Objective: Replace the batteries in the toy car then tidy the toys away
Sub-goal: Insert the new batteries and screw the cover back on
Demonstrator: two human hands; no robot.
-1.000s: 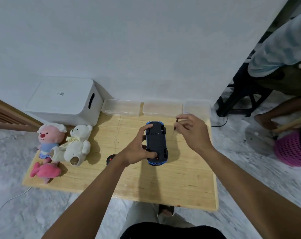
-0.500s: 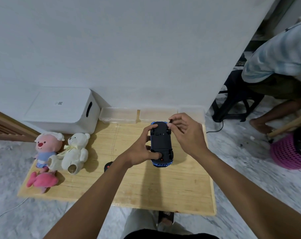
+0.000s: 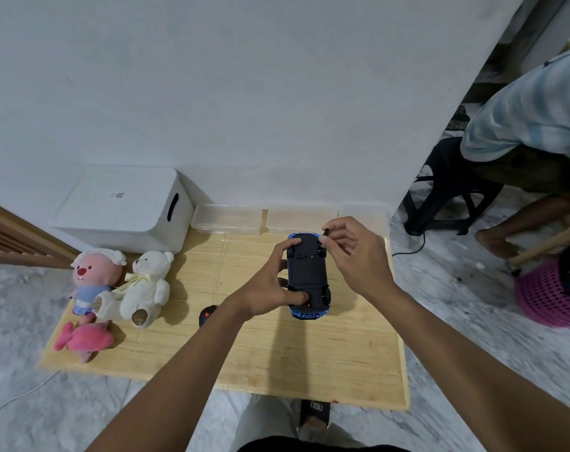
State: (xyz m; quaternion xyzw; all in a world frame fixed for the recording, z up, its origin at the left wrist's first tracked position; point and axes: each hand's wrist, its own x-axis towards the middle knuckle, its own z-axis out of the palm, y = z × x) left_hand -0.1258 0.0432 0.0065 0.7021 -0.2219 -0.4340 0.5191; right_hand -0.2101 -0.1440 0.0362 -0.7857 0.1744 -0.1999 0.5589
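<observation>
A blue toy car lies upside down over the wooden table, its black underside facing me. My left hand grips the car from the left, thumb across its near end. My right hand pinches a small dark tool, likely a screwdriver, with its tip at the car's far right corner. A black remote with a red button lies on the table, partly hidden by my left forearm.
Three plush toys lie at the table's left: a pink-faced doll, a white teddy bear and a pink fish. A white lidded box and clear plastic containers stand at the back. A seated person and pink basket are at right.
My right hand came in from the right of the car and brought the small tool down to the car's far right corner. My left hand kept its grip on the car.
</observation>
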